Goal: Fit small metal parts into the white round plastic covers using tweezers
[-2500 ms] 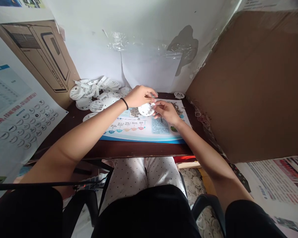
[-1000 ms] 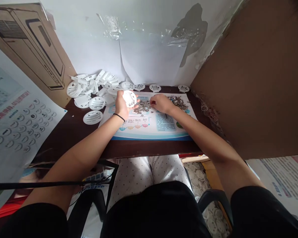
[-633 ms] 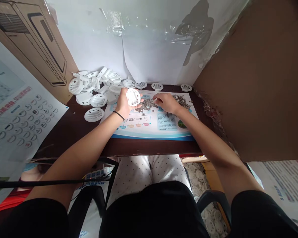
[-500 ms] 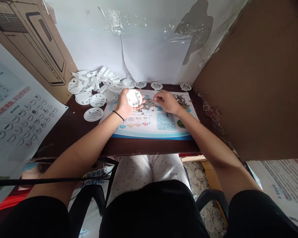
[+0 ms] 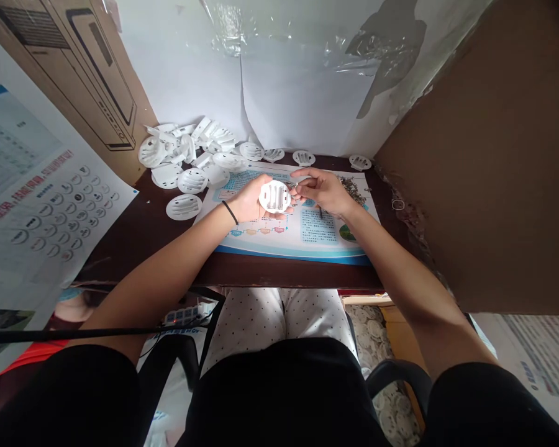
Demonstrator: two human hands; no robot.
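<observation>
A round white plastic part (image 5: 274,197) with slots lies in my left hand (image 5: 250,200), which grips its left side and supports it from below. Close to the part's right edge is my right hand (image 5: 323,191), thumb and index finger pinched on a small metal piece (image 5: 295,185). Both hands are above a printed sheet (image 5: 261,245) on the dark table. Small metal pieces (image 5: 353,190) are heaped just beyond my right hand; my hands hide much of the other heap.
White round parts (image 5: 193,180) are piled at the back left, and a few more (image 5: 304,158) stand along the back wall. A cardboard panel (image 5: 484,161) rises on the right, a printed cardboard box (image 5: 88,74) on the left.
My left hand has moved right with the white part, which is now turned differently. My right hand has come up beside the part, and the whole view has shifted slightly.
</observation>
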